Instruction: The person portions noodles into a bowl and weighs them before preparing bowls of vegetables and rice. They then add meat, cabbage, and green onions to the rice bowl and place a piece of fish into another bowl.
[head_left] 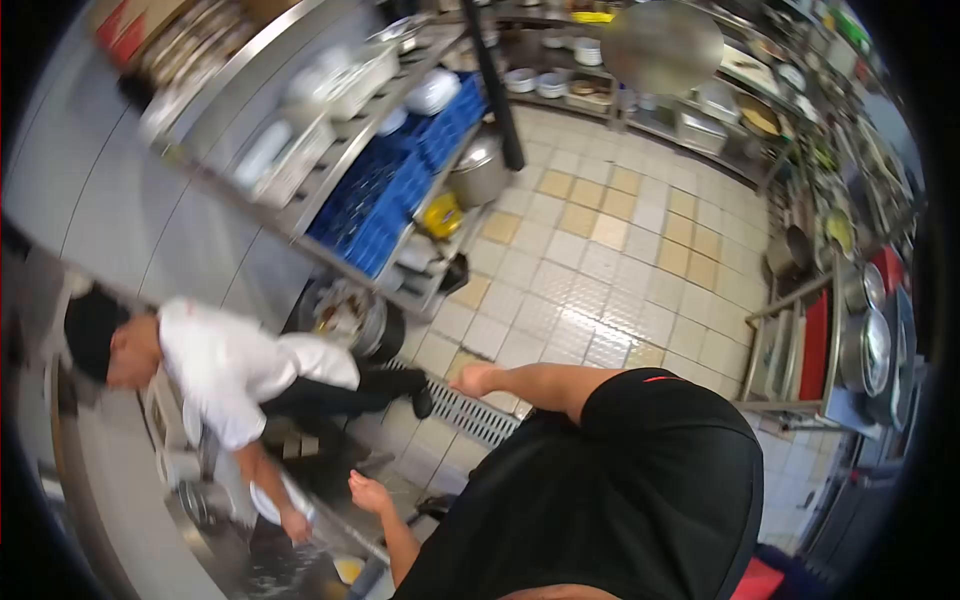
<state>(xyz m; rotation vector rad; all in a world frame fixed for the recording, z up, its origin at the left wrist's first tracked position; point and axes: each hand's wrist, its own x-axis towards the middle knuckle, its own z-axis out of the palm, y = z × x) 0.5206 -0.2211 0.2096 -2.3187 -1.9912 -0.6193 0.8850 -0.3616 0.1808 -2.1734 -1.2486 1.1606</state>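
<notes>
My right hand (476, 379) is held out over the tiled floor above a metal drain grate (480, 418). Its fingers look curled in, with no object visible in them. Lower in the view, my left hand (370, 493) is raised beside the metal edge of the sink (345, 530). The fingers of that hand are partly stretched and apart, and I see nothing held in it. A co-worker in a white shirt (215, 360) and black cap bends over the sink, one hand at a white plate (285, 500).
Metal shelving (300, 215) holds blue racks (372, 205) and white dishes. Below it are a large pot (480, 170) and a bin (375, 325) with waste. A metal rack (790, 345) with a red board stands at the right, near several pans. Stacked bowls (550, 84) are at the back.
</notes>
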